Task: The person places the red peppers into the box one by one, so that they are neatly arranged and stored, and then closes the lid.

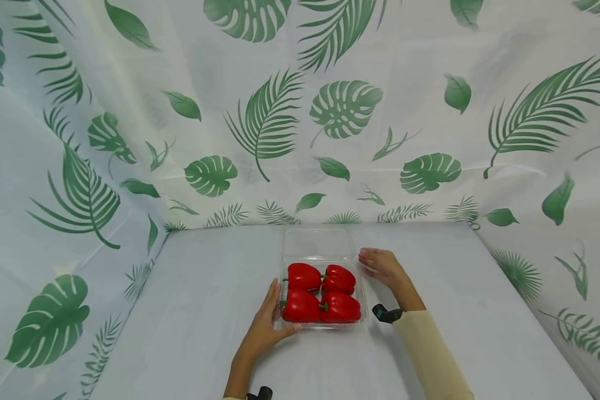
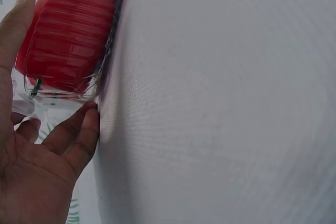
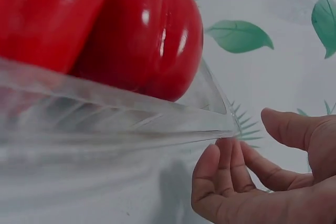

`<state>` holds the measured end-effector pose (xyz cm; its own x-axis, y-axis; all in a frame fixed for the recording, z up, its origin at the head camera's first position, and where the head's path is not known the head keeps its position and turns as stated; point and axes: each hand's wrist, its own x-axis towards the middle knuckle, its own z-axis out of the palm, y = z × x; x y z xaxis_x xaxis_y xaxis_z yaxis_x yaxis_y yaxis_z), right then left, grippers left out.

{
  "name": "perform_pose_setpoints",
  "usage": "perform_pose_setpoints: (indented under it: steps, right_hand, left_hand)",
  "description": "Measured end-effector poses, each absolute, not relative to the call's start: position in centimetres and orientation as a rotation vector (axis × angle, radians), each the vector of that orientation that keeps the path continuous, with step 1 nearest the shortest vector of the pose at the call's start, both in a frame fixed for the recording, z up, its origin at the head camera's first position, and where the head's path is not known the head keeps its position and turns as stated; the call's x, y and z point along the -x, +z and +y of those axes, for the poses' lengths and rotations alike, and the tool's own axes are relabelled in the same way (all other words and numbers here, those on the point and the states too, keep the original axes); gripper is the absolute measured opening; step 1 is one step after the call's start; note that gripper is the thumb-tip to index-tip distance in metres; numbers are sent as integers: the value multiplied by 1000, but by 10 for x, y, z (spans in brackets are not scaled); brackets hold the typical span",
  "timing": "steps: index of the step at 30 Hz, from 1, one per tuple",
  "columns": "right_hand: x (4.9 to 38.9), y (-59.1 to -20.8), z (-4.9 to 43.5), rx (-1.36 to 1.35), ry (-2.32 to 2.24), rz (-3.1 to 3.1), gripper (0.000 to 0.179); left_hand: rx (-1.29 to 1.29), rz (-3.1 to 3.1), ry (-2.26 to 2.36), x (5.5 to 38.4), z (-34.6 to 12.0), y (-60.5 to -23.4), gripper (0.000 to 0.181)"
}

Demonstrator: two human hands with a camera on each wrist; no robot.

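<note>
Several red bell peppers (image 1: 301,306) sit in a clear plastic clamshell container (image 1: 325,326), with green stems showing. Its hinged lid (image 1: 316,242) lies open toward the back wall. My left hand (image 1: 266,329) holds the front left corner, thumb along the front and fingers along the left side. In the left wrist view, that hand (image 2: 39,177) is around the ribbed wall, a pepper (image 2: 73,30) showing through. Beside the back right corner is my right hand (image 1: 386,268). The right wrist view shows this hand (image 3: 262,177) with its fingertips at the rim's corner, the thumb apart.
The container stands on a white-covered table (image 1: 205,289). A white sheet with green leaf prints (image 1: 260,122) hangs behind and at both sides. Dark wrist devices (image 1: 387,314) sit near both hands.
</note>
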<state>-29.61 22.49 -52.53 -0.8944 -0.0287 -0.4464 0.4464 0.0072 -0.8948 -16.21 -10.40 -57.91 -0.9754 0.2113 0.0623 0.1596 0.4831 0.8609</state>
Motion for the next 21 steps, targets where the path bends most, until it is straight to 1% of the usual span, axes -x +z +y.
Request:
perform_pose_setpoints:
  steps: [9, 15, 21]
  right_hand:
    - [313, -529, 221, -411, -1940, 1973, 48]
    - [314, -533, 220, -363, -1998, 1987, 51]
    - [312, -533, 221, -309, -2076, 1992, 49]
  left_hand:
    - [-338, 2662, 1548, 162, -103, -580, 111]
    - [-322, 2663, 1542, 162, -102, -581, 111]
    - [-309, 2678, 1527, 163, -103, -579, 109]
